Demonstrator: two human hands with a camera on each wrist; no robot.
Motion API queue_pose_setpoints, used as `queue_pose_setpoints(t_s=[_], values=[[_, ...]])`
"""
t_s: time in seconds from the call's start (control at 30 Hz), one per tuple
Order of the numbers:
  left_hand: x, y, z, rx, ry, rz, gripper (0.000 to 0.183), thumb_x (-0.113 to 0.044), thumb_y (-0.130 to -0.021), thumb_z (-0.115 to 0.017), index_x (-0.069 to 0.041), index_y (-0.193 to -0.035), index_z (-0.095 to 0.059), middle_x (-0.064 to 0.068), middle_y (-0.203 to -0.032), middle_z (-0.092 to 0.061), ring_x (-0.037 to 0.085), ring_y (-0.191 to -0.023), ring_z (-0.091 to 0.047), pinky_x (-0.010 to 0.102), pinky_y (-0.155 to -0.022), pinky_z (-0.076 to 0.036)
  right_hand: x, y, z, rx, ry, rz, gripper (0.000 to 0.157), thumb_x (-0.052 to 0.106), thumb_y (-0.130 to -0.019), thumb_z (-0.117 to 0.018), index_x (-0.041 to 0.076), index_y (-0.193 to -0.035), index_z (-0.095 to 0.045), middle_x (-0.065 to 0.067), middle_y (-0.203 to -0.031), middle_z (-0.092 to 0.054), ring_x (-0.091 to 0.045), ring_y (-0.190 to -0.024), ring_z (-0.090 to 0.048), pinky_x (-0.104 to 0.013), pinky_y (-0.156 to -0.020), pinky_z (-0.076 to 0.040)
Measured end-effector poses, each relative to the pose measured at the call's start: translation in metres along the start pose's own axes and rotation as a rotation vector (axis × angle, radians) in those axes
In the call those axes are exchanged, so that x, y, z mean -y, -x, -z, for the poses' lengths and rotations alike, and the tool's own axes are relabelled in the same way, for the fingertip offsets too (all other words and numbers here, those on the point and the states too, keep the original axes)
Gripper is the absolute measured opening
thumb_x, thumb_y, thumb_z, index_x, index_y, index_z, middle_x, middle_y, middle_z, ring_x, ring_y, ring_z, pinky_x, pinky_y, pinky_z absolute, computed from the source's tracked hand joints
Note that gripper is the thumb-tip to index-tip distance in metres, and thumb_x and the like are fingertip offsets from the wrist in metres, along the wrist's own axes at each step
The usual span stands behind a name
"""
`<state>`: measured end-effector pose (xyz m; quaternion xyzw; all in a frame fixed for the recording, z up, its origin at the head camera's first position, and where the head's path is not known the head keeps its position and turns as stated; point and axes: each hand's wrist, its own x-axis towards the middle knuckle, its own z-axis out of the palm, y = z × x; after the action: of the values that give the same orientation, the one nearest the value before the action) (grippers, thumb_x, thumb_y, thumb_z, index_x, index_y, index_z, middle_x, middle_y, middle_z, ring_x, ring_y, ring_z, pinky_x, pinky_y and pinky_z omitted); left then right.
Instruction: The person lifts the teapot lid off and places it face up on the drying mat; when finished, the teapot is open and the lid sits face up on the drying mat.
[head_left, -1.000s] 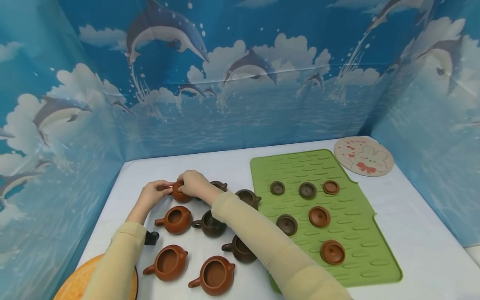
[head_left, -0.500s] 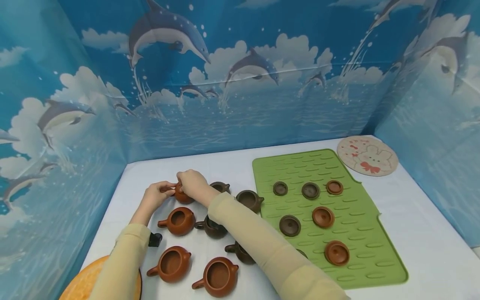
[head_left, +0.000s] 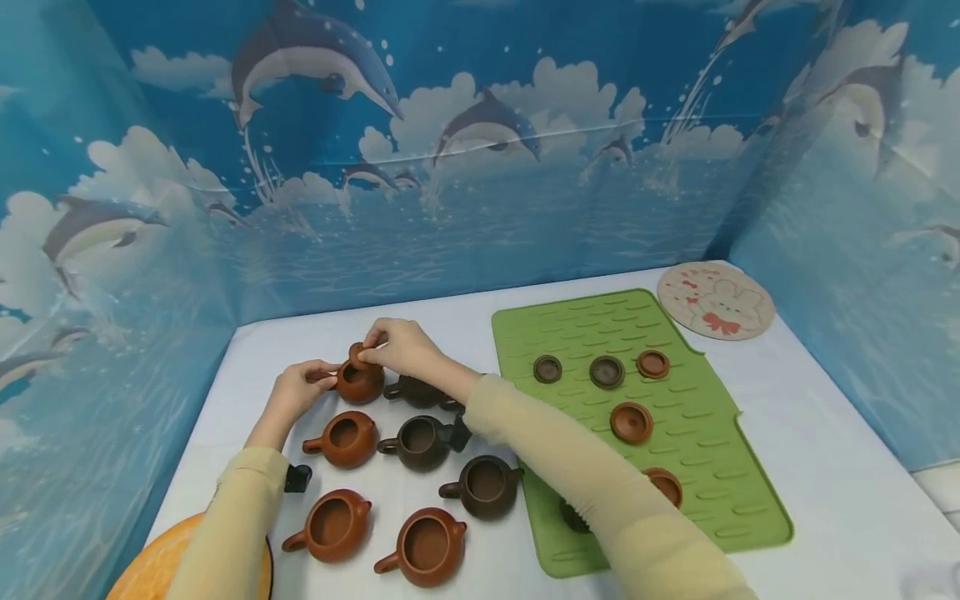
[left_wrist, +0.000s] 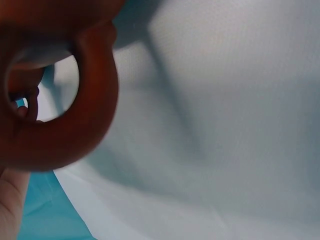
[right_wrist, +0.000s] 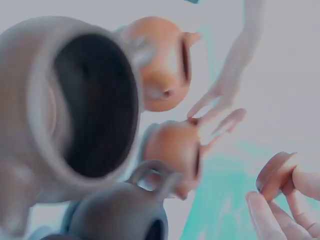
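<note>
At the far left of the table, my left hand [head_left: 296, 392] pinches the handle of a small reddish-brown teapot [head_left: 360, 387]. Above its uncovered opening, my right hand [head_left: 405, 346] holds a small reddish-brown lid [head_left: 357, 357] between thumb and fingers, tilted. The right wrist view shows the lid [right_wrist: 275, 175] apart from the teapot [right_wrist: 172, 150]. Lidless teapots stand around: a reddish one [head_left: 345, 439] nearest my left wrist, a dark one [head_left: 420, 442] beside it. In the left wrist view, a large handle [left_wrist: 97, 95] covers most of my left hand [left_wrist: 9, 205].
More lidless teapots stand nearer, two reddish [head_left: 332, 527] and one dark [head_left: 486, 487]. A green mat [head_left: 705, 467] on the right bears several lids [head_left: 632, 422]. A round bunny mat [head_left: 720, 302] lies behind it. An orange round object [head_left: 161, 567] sits front left.
My right hand has risen from the small teapot, bringing the lid into sight above the opening. My left hand stays at the handle. My right forearm has shifted, baring more dark teapots.
</note>
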<state>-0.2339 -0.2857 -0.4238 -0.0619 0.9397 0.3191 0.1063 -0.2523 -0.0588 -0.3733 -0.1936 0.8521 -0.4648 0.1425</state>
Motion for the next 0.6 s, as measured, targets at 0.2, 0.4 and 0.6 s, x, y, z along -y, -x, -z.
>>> queue_pose_setpoints(t_s=[0.2, 0.4, 0.6], values=[[0.001, 0.001, 0.0, -0.008, 0.02, 0.003, 0.031, -0.015, -0.098, -0.062, -0.004, -0.127, -0.065, 0.022, -0.117, -0.068, 0.038, -0.113, -0.059, 0.053, -0.096, -0.046, -0.025, 0.05, 0.055, 0.084, -0.55, -0.122, 0.023, 0.009, -0.096, -0.062, -0.003, -0.115, -0.06, -0.02, -0.117, -0.066, -0.021, -0.097, -0.07, -0.041, -0.096, -0.054], [0.002, 0.001, 0.0, -0.01, 0.006, -0.027, 0.03, -0.013, -0.098, -0.062, -0.003, -0.125, -0.066, 0.022, -0.116, -0.069, 0.038, -0.112, -0.06, 0.053, -0.097, -0.047, -0.079, 0.12, 0.117, 0.096, -0.805, -0.221, 0.044, 0.006, -0.101, -0.049, -0.012, -0.14, -0.037, -0.013, -0.12, -0.062, -0.015, -0.101, -0.068, -0.031, -0.1, -0.051], [0.001, 0.001, 0.003, 0.001, 0.01, -0.033, 0.031, -0.014, -0.099, -0.06, -0.003, -0.127, -0.065, 0.023, -0.119, -0.067, 0.039, -0.114, -0.058, 0.054, -0.098, -0.046, -0.129, 0.186, 0.168, 0.035, -0.93, -0.24, 0.038, 0.011, -0.105, -0.047, -0.001, -0.14, -0.042, -0.002, -0.118, -0.065, -0.015, -0.107, -0.069, -0.028, -0.1, -0.05]])
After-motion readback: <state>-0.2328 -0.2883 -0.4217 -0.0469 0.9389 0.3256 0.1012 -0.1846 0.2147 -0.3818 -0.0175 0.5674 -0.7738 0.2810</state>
